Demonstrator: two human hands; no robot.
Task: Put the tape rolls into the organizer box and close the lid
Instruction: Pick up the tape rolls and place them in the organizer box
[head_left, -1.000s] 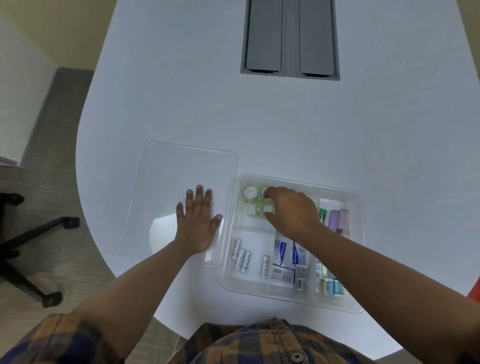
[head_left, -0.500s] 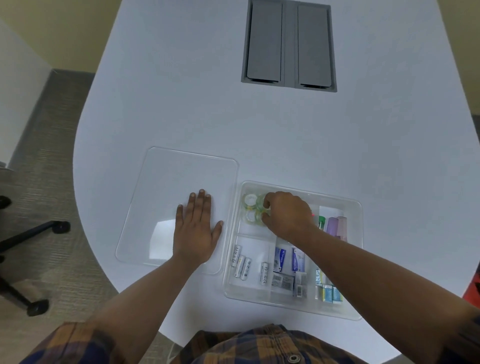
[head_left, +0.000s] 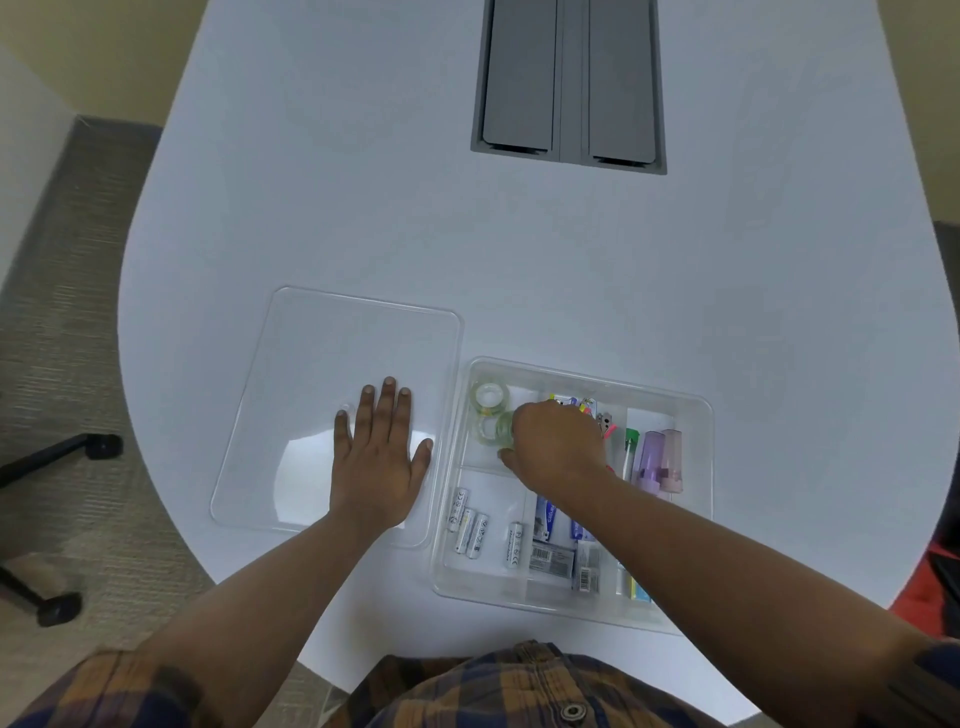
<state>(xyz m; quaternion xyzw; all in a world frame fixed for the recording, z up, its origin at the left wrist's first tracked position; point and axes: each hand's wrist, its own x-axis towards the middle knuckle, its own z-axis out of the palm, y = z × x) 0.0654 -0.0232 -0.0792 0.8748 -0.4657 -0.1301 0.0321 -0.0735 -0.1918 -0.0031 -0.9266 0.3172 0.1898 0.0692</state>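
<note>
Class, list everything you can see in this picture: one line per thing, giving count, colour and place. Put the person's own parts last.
table: one, white, fills the view
cable hatch: one, grey, two flaps, far middle of table
lid: one, clear, flat on table left of the box
organizer box: one, clear, open, near right of table
tape rolls: three visible, clear with green cores, far-left compartment
batteries: four, white, near-left compartment
tubes: two, purple and pink, right compartment
office chair base: one, black, floor at left
left hand: flat on the lid, palm down
right hand: in the box, grip on one tape roll
</note>
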